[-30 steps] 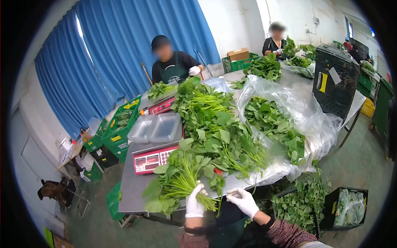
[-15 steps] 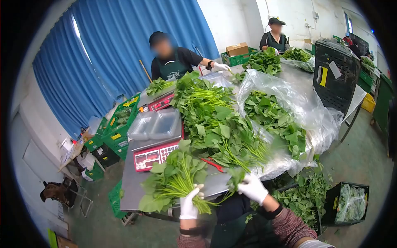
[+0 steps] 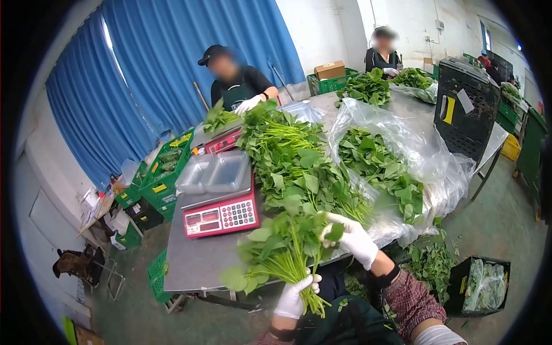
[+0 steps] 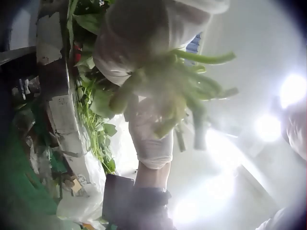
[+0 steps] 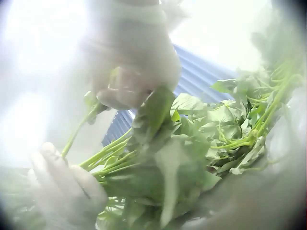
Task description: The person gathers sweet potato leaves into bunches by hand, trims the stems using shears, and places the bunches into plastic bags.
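My left hand (image 3: 294, 296), white-gloved, grips a bunch of leafy greens (image 3: 290, 250) by its stems at the table's near edge. In the left wrist view the cut stem ends (image 4: 196, 88) stick out past the fingers. My right hand (image 3: 357, 244), also gloved, is at the right side of the bunch's leaves. Its curled fingers pinch a leafy sprig (image 5: 79, 132), whose stem runs down towards the left hand in the right wrist view. A long pile of the same greens (image 3: 293, 161) lies just beyond both hands.
A red scale (image 3: 221, 215) holds clear plastic trays (image 3: 215, 172) on the left of the table. Clear plastic sheeting (image 3: 443, 172) surrounds more greens on the right. A black crate (image 3: 467, 109) stands behind it. Two workers are across the table.
My left hand has carried the bunch rightward from beside the scale. My right hand has moved forward to the bunch's leaves. The red-handled tool is now covered; the nearest worker's hand has shifted back left.
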{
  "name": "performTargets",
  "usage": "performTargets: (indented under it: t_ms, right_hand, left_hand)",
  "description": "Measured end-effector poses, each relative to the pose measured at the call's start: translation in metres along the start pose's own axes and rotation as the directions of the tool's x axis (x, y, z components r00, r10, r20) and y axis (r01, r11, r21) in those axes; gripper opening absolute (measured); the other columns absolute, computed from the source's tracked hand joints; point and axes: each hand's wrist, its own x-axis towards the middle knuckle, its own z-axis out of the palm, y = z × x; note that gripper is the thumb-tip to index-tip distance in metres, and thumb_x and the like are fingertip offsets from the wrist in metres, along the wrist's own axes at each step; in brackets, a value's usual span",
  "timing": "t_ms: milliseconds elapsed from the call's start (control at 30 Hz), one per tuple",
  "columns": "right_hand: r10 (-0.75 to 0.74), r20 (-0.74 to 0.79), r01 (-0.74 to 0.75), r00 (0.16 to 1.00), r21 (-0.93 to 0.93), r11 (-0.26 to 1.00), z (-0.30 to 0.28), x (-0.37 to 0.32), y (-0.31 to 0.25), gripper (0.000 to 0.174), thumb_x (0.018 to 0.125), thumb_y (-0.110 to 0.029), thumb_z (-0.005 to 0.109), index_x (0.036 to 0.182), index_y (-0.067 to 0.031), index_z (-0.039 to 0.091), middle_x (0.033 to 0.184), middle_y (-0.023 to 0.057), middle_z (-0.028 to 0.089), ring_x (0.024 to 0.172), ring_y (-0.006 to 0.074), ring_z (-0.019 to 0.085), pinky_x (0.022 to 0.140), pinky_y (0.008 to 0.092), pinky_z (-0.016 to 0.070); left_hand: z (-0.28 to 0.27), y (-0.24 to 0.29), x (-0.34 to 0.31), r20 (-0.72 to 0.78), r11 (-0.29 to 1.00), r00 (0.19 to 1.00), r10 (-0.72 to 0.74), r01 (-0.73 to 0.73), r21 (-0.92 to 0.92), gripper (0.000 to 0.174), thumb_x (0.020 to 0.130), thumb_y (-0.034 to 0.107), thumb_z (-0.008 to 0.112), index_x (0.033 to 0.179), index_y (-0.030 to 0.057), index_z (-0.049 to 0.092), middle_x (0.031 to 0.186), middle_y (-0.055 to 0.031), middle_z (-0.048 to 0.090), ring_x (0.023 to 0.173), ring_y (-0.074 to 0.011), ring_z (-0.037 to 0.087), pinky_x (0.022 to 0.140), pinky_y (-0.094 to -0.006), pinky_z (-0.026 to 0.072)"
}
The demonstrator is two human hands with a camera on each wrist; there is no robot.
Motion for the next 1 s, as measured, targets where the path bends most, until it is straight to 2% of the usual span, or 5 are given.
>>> performTargets:
  t_ms: [567,700,733,933,1000]
  right_hand:
    - [-0.559,0.38,0.613,0.737,-0.725,0.314,0.021,-0.051,0.031,0.015,0.069,-0.023,0.073,0.075,-0.0107,0.068,0.064,0.0025,0.051,0.062,0.0217,0.052,0.057,0.0325,0.0407]
    - [-0.054,0.039,0.055,0.998,-0.021,0.998,0.035,-0.066,0.016,0.009,0.073,-0.009,0.071,0.078,-0.0042,0.066,0.081,0.007,0.064,0.07,0.0215,0.063,0.065,0.0291,0.0492]
    - [-0.479,0.378,0.607,0.793,-0.413,0.679,0.022,-0.055,0.015,0.01,0.075,-0.009,0.07,0.082,-0.0043,0.065,0.08,0.0069,0.064,0.07,0.0209,0.062,0.064,0.0287,0.0487]
    - [-0.395,0.415,0.529,0.82,-0.283,0.8,0.035,-0.069,-0.01,0.01,0.079,-0.005,0.064,0.089,-0.0037,0.066,0.083,0.0069,0.065,0.074,0.0202,0.062,0.069,0.0276,0.0494]
    - [0.077,0.208,-0.025,0.975,-0.243,0.97,0.037,-0.058,-0.007,0.017,0.081,-0.001,0.059,0.096,-0.0041,0.066,0.086,0.0079,0.065,0.075,0.0192,0.063,0.07,0.0261,0.0495]
  left_hand:
    - [0.013,0.003,0.012,-0.339,0.932,0.869,0.361,-0.322,0.168,0.022,0.078,-0.005,0.063,0.096,0.0004,0.053,0.084,-0.0086,0.06,0.077,-0.018,0.061,0.07,-0.0274,0.05]
    - [0.023,0.003,0.005,-0.28,0.923,0.88,0.384,-0.351,0.16,0.021,0.079,-0.002,0.062,0.098,0.0021,0.053,0.084,-0.0103,0.062,0.072,-0.0178,0.06,0.066,-0.0284,0.049]
    - [0.025,0.004,0.006,-0.259,0.921,0.885,0.387,-0.36,0.146,0.021,0.08,-0.003,0.062,0.098,0.0022,0.052,0.084,-0.0104,0.062,0.072,-0.0177,0.06,0.066,-0.0285,0.0491]
    - [0.009,0.022,0.019,-0.338,0.921,0.857,0.388,-0.375,0.107,0.033,0.08,-0.003,0.062,0.111,-0.0003,0.051,0.092,-0.0095,0.06,0.079,-0.0175,0.06,0.071,-0.0278,0.0488]
    - [0.01,0.016,0.013,-0.297,0.934,0.886,0.357,-0.332,0.13,0.034,0.078,-0.004,0.063,0.11,-0.001,0.051,0.092,-0.0091,0.06,0.081,-0.0176,0.06,0.07,-0.0278,0.0487]
